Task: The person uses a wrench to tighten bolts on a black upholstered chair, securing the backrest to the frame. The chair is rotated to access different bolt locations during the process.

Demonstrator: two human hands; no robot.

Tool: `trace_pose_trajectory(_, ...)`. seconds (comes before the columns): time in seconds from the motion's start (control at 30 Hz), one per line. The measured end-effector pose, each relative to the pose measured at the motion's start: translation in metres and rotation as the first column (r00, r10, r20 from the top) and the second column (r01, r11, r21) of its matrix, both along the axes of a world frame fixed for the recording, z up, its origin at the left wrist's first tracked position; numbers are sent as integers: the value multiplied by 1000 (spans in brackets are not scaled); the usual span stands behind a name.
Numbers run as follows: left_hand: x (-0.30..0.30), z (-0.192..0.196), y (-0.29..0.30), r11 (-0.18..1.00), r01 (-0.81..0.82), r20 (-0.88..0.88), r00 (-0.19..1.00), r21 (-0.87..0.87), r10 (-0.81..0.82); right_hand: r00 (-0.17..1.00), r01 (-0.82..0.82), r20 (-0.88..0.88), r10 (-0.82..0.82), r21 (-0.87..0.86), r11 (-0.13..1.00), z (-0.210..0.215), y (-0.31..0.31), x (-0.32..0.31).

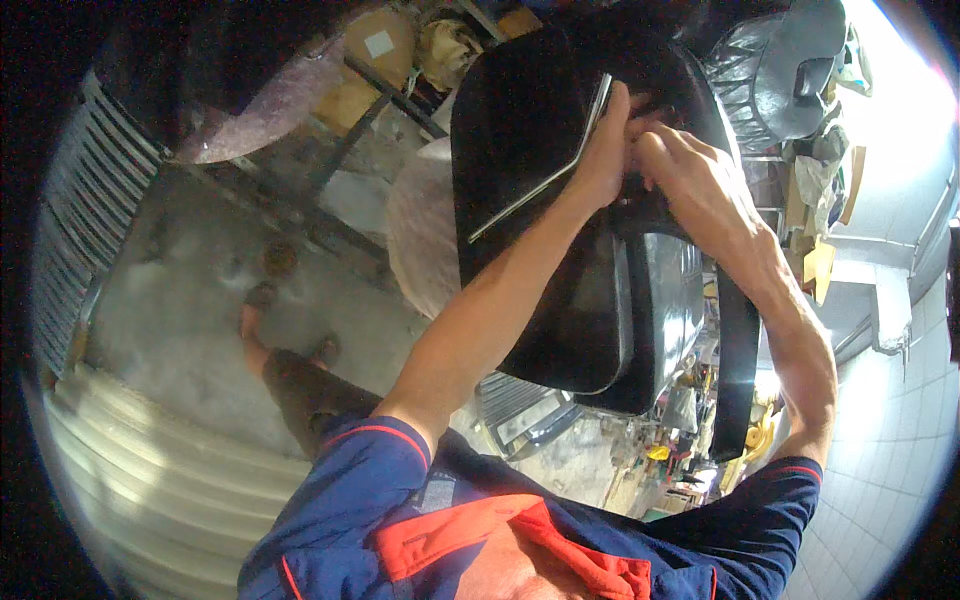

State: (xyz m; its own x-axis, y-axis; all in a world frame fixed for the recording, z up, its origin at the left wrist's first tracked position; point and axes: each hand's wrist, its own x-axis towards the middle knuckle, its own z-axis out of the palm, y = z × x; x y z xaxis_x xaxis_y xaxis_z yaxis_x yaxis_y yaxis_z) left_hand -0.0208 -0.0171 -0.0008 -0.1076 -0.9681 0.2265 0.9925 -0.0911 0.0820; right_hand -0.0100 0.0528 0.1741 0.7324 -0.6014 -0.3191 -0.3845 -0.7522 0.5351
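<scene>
My left hand and my right hand meet over a large black chair part with a smooth, rounded panel. The left thumb points away from me, and its other fingers are blurred and partly hidden. A thin, bent, shiny metal rod runs along the outer side of my left hand and wrist; whether the hand grips it is unclear. The fingers of my right hand are curled in close to the left ones, and anything between them is too small to make out. A black padded part and a curved black armrest lie nearer me.
Another black upholstered chair stands at the far right. Plastic-wrapped round pieces and metal frame bars are to the left. Small tools and parts clutter the floor at right, beside a tiled wall.
</scene>
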Motion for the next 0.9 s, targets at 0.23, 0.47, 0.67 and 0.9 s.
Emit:
trace_pose_trajectory(0.23, 9, 4, 7, 984, 9, 21, 1000, -176, -5, 985, 17, 173, -14, -14, 1000, 27, -46, 44)
trace_pose_trajectory(0.47, 12, -1, 5, 983, 14, 64, 998, -182, -2, 971, 169, -160, -178, -71, 983, 30, -97, 84)
trace_pose_trajectory(0.67, 14, -6, 3, 984, 12, 77, 997, -176, 2, 467, -549, -814, 345, 39, 835, 15, -139, 66)
trace_pose_trajectory(0.9, 14, -2, 4, 977, 8, 72, 997, -212, 8, 907, 352, -226, -355, -52, 934, 8, -162, 73)
